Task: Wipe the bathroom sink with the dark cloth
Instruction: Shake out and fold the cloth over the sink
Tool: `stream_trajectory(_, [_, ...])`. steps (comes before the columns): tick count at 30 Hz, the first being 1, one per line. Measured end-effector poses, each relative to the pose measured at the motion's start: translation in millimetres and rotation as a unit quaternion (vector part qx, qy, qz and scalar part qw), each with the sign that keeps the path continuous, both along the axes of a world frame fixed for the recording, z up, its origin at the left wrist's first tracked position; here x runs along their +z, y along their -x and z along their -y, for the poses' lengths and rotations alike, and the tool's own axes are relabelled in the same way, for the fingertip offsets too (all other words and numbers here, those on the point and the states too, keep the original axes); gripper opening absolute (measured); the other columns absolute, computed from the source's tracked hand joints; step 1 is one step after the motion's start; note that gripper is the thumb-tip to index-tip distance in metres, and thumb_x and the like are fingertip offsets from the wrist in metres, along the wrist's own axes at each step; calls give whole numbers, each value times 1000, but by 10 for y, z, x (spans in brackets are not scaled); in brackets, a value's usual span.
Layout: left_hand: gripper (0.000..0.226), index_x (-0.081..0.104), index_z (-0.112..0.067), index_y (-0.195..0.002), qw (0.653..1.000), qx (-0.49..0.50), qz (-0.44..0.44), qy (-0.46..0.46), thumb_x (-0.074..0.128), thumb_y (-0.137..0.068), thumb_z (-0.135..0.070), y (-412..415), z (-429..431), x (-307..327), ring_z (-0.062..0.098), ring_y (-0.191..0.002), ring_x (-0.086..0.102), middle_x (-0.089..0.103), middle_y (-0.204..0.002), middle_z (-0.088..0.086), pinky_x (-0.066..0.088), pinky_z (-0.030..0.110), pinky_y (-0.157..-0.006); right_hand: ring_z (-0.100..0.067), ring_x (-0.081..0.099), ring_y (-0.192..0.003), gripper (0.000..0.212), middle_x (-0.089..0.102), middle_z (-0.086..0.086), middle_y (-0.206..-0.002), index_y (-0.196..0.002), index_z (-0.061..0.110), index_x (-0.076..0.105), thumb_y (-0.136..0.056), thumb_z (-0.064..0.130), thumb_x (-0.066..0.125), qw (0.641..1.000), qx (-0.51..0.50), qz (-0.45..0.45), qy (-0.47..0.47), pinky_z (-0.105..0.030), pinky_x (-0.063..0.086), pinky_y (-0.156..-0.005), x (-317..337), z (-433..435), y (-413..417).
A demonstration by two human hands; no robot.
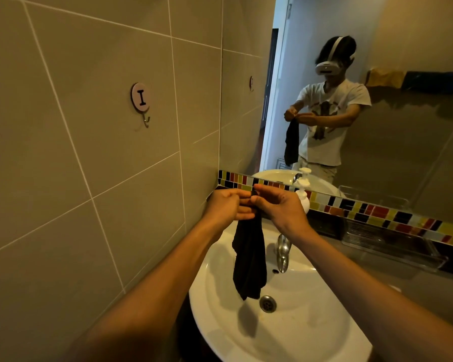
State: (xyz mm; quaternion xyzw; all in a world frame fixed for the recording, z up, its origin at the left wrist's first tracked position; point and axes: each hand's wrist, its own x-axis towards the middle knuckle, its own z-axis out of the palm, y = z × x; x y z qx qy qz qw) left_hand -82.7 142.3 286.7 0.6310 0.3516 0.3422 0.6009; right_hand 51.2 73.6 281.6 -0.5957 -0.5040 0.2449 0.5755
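Item: dark cloth [249,262], hanging bunched over the white sink [311,322], its lower end near the drain [267,303].
Grip: left hand [228,207] and right hand [280,207] both pinch its top edge with the fingertips.
Risks: the hold looks light, so the cloth may slip into the basin. The loose tail may catch the chrome faucet [283,253] beside it. A right-hand sweep may topple the soap dispenser [302,194] behind.
Surface: glossy basin, probably slick. The grey desk [377,278] bears a clear tray [392,244].
Room: grey tiled wall with hook [141,100], mirror [403,126], mosaic strip [377,211].
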Motion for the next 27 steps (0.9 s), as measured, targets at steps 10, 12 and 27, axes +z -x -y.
stream_trajectory(10, [41,54,-22,-129,963,-49,-151,-218,59,-91,-8,89,-80,-6,22,-115,57,54,-124,5,52,35,-96,-6,69,-98,27,70,0,-110,-115,17,67,-93,7,55,997,78,-2,-5,-14,55,-69,287,80,-132])
stream_trajectory(12, [34,59,-19,-124,947,-101,-197,-234,62,-90,-12,151,-81,-4,12,-109,55,58,-113,-8,47,27,-94,-9,66,-105,28,69,1,-113,-117,21,66,-95,11,54,996,80,35,7,-15,54,-74,412,109,-183])
stream_trajectory(27, [24,64,-18,-114,950,-157,-202,-180,62,-91,-24,-62,38,-307,18,-102,63,67,-105,0,50,34,-92,-7,51,-112,33,56,14,-113,-105,36,65,-97,8,50,982,-4,187,14,-15,45,-90,445,325,-491])
